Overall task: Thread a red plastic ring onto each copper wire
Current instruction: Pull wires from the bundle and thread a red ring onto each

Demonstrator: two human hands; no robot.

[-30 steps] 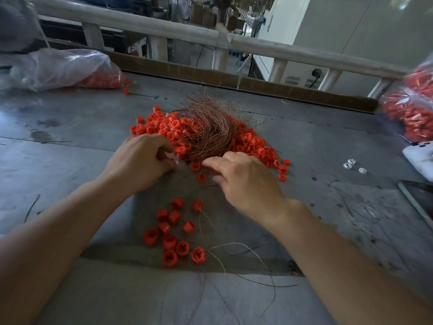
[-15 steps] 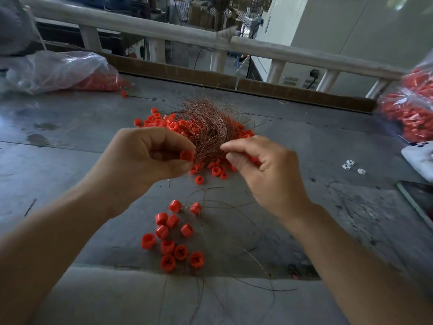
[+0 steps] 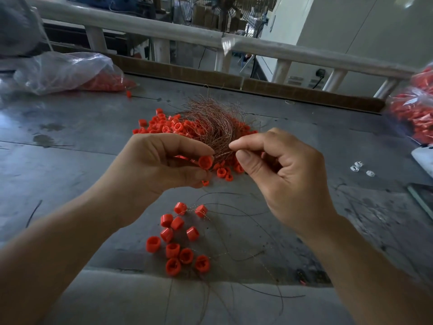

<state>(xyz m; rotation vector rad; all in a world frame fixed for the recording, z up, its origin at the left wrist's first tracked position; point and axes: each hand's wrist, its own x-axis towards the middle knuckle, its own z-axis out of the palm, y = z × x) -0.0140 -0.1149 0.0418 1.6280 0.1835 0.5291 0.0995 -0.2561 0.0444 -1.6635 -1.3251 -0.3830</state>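
My left hand (image 3: 159, 165) pinches a red plastic ring (image 3: 205, 162) between thumb and forefinger, raised above the table. My right hand (image 3: 278, 174) pinches a thin copper wire (image 3: 222, 156) whose tip points at the ring's opening. Behind both hands a tangled bundle of copper wires (image 3: 210, 123) lies on a pile of loose red rings (image 3: 164, 125). Closer to me, several red rings with wires through them (image 3: 178, 240) lie on the grey table (image 3: 70, 160).
A clear plastic bag with red rings (image 3: 70, 73) lies at the back left, and another bag of red parts (image 3: 414, 113) sits at the right edge. Small white pieces (image 3: 358, 168) and a dark flat object (image 3: 421, 198) lie right. A white railing (image 3: 187, 34) borders the far side.
Both hands lifted from the pile. The left hand took a red ring, the right took a wire, and they came together with the wire end at the ring.
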